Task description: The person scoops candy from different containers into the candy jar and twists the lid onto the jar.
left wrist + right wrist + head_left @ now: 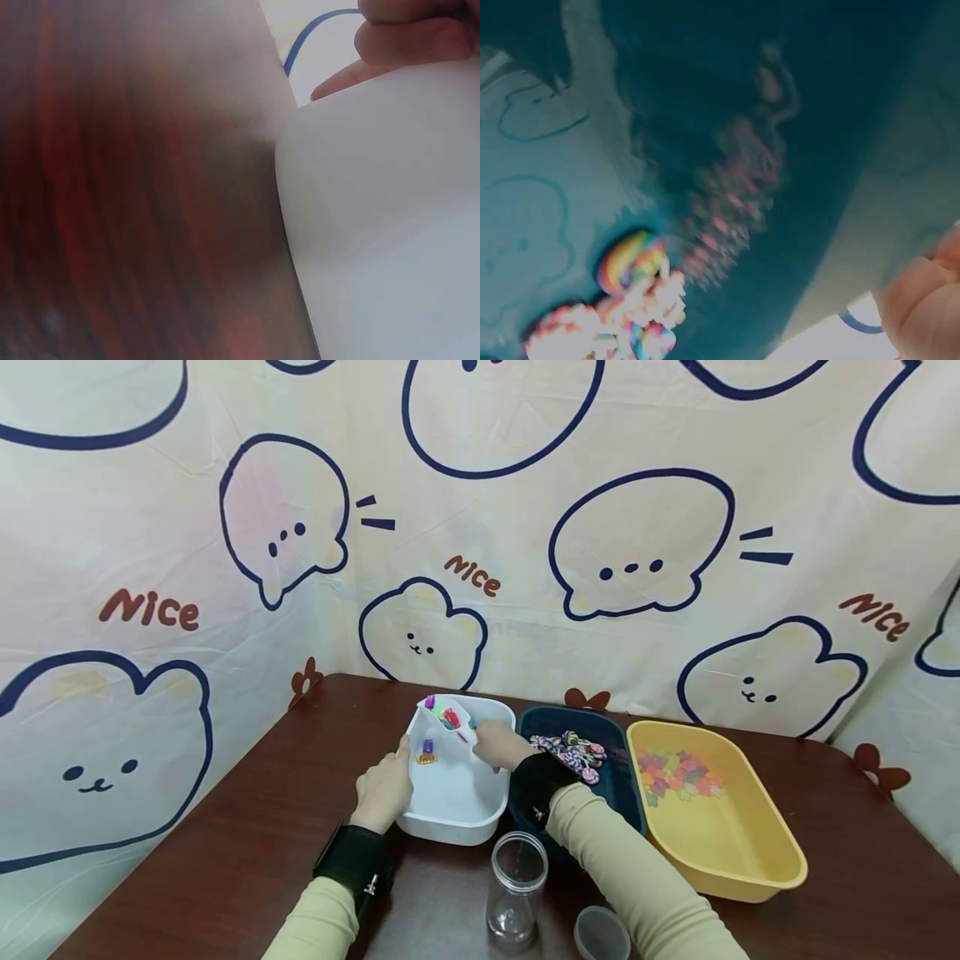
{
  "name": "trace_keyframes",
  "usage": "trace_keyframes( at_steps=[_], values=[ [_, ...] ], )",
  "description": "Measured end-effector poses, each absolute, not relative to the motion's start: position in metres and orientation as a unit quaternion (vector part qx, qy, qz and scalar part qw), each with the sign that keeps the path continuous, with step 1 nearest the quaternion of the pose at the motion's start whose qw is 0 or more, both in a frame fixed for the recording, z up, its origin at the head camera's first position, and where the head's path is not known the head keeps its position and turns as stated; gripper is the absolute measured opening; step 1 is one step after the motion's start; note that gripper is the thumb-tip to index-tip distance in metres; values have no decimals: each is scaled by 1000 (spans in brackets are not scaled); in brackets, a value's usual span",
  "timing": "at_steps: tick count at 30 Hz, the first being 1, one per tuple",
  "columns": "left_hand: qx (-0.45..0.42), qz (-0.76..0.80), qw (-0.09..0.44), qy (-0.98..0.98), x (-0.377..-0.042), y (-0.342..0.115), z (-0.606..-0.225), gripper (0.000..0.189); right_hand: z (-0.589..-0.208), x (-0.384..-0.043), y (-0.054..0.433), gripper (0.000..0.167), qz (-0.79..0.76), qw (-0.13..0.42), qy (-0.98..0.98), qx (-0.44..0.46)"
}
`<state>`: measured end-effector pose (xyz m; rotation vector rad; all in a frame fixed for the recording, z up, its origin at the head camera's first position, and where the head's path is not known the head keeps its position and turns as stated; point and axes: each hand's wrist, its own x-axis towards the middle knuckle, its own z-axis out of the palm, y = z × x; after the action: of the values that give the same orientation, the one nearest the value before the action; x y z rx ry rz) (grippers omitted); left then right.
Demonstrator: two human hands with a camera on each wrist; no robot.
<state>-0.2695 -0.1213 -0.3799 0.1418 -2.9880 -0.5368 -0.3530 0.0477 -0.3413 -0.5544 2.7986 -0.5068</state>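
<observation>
My right hand [501,745] grips a small white scoop [459,728] holding several colourful pieces [450,718]. It is tilted over the far end of a white basin [450,806]. At the basin's left side, my left hand [384,789] holds the rim, and in the left wrist view its fingers [416,41] show at the top of the white wall. A purple piece [428,746] and an amber piece [426,758] lie on the basin floor. The scoop is out of sight in the right wrist view, where only part of the hand [926,304] shows.
A dark blue basin [628,793] with multicoloured swirled trinkets [572,752] stands under the right forearm. Right of it is a yellow basin [750,852] with pastel star-shaped pieces [678,775]. A clear jar [517,893] and a translucent cap [602,933] stand in front.
</observation>
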Motion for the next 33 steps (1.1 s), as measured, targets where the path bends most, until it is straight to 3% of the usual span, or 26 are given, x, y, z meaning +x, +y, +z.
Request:
trace_keyframes(
  at_steps=[8, 16, 25, 33],
  values=[
    [34, -177, 62, -982, -267, -120, -380, 56, -299, -337, 71, 23, -198, 75, 955, -206],
    [30, -172, 50, -983, -266, -121, -376, 56, -274, -288, 131, 23, -202, 38, 945, -256],
    [18, -167, 30, -985, -266, -126, -372, 58, -289, -217, 211, 16, -179, -28, 952, -246],
    [10, -174, 19, -985, -267, -126, -372, 57, -307, -168, 254, 13, -155, -21, 972, -176]
  ],
)
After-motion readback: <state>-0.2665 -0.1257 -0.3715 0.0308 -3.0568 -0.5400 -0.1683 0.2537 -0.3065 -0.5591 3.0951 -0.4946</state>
